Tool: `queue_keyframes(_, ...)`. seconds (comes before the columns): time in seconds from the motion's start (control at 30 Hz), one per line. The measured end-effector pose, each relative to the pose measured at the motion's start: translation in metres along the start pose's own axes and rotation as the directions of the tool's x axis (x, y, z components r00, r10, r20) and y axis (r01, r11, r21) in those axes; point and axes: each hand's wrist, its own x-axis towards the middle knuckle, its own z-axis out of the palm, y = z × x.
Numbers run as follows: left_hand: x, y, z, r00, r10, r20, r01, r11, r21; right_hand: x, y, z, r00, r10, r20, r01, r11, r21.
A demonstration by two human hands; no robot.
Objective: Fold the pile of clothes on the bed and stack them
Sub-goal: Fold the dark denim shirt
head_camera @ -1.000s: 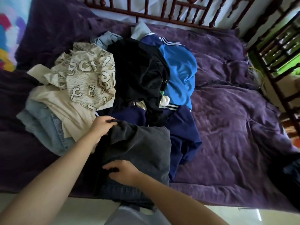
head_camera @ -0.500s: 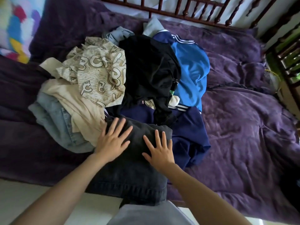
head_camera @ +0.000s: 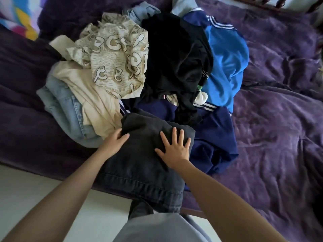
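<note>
Now both hands, left (head_camera: 114, 143) and right (head_camera: 174, 148), lie open, gripping nothing, on the dark jeans (head_camera: 139, 165), hem toward the person.

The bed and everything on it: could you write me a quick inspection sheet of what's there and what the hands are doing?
Surface: purple blanket, rumpled.
Job's things: dark jeans folded at the near edge, hem hanging over it; unfolded pile behind: printed shirt, cream top, light jeans, black top, blue jersey, navy garment.
Clutter: nothing seen.
Grip: left hand at the dark jeans' left edge; right hand flat on them, fingers spread.
Cables: nothing seen.
Surroundings: wooden headboard, colourful cloth, pale floor.
</note>
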Motion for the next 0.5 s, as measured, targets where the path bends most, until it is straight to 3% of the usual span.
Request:
queue_keyframes(0.07, 0.008, 0.015, 0.006, 0.991, -0.131, 0.01, 0.13, 0.962, -0.241, -0.001, 0.0, -0.001, 1.0, -0.003, -0.001, 0.003, 0.999, 0.041)
queue_keyframes(0.13, 0.017, 0.026, 0.005, 0.986, -0.165, 0.035, 0.167, 0.925, -0.341, -0.006, 0.005, -0.001, 1.0, -0.008, -0.002, 0.008, 0.998, 0.063)
queue_keyframes(0.2, 0.024, 0.038, -0.001, 0.992, -0.123, -0.005, 0.111, 0.911, -0.398, -0.016, 0.011, -0.005, 1.0, -0.013, 0.003, 0.013, 0.997, 0.074)
queue_keyframes(0.27, 0.029, 0.056, -0.01, 0.986, -0.035, -0.165, -0.043, 0.893, -0.448, -0.024, 0.013, -0.005, 0.999, -0.023, -0.044, 0.027, 0.995, 0.1)
queue_keyframes(0.37, 0.032, 0.075, -0.017, 0.906, 0.151, -0.395, -0.235, 0.957, -0.172, -0.042, 0.005, 0.0, 0.95, -0.03, -0.312, 0.045, 0.998, 0.043)
queue_keyframes(0.43, 0.043, 0.068, -0.012, 0.881, 0.126, -0.455, -0.157, 0.987, -0.031, -0.052, 0.001, 0.016, 0.955, -0.049, -0.292, 0.056, 0.998, 0.018)
queue_keyframes(0.5, 0.043, 0.063, -0.001, 0.912, 0.028, -0.41, -0.039, 0.999, -0.02, -0.06, -0.003, 0.041, 0.972, -0.054, -0.227, 0.055, 0.998, -0.002)
